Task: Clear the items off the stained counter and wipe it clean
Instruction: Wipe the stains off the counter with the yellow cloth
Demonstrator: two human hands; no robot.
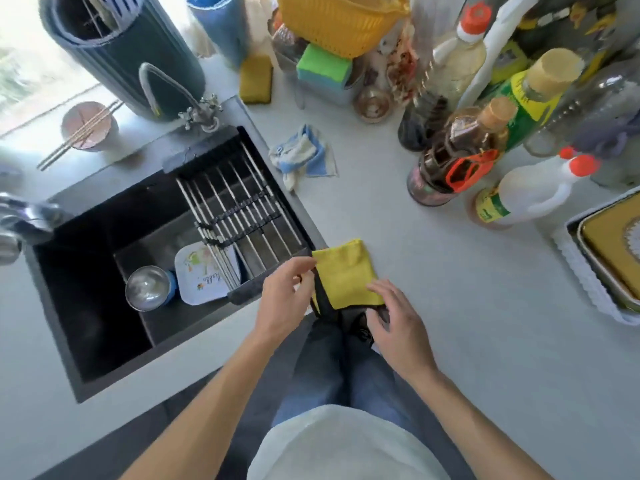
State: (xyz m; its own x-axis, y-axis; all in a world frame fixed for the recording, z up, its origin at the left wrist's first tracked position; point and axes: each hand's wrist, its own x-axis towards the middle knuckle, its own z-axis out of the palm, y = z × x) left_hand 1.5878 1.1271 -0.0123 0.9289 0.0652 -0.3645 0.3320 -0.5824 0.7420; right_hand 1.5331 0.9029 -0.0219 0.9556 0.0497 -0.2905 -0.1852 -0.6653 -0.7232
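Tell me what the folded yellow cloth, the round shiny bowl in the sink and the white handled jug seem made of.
Folded yellow cloth: soft matte fabric, probably microfibre; it folds limply. Round shiny bowl: likely stainless steel, given its mirror-like reflections. White handled jug: looks like translucent plastic with a moulded handle and red cap.

Daylight pours through a window (31, 64) at the upper left of the frame, washing out the pale sill below it. A black sink (104, 306) sits sunk in the left half, its chrome tap (194, 105) curving above its far edge. Dark grey floor (166, 427) shows along the bottom, under the worktop's near edge
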